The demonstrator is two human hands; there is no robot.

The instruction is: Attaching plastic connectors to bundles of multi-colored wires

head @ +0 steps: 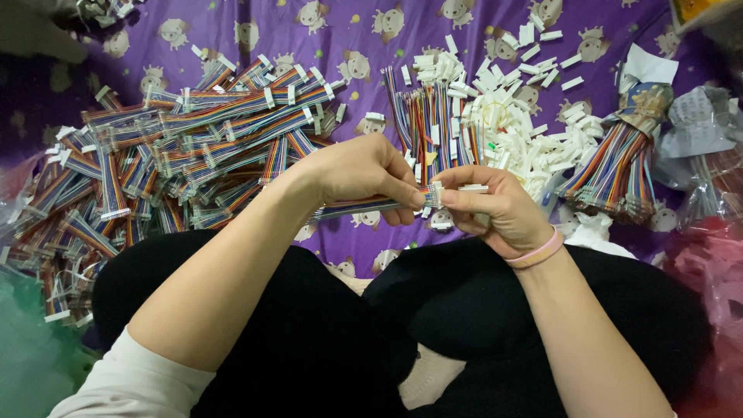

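My left hand (364, 174) pinches a flat rainbow-coloured ribbon cable (352, 207) near its end, the rest trailing left under my wrist. My right hand (495, 209), with a pink band on the wrist, holds a small white plastic connector (470, 188) against the cable's tip (432, 195). Both hands meet above my crossed legs in black trousers.
A large heap of finished ribbon cables (170, 147) covers the purple patterned cloth (348, 46) at left. Loose cables (433, 131) and a pile of white connectors (518, 116) lie ahead. A tied bundle of coloured wires (615, 174) and plastic bags (704, 155) sit at right.
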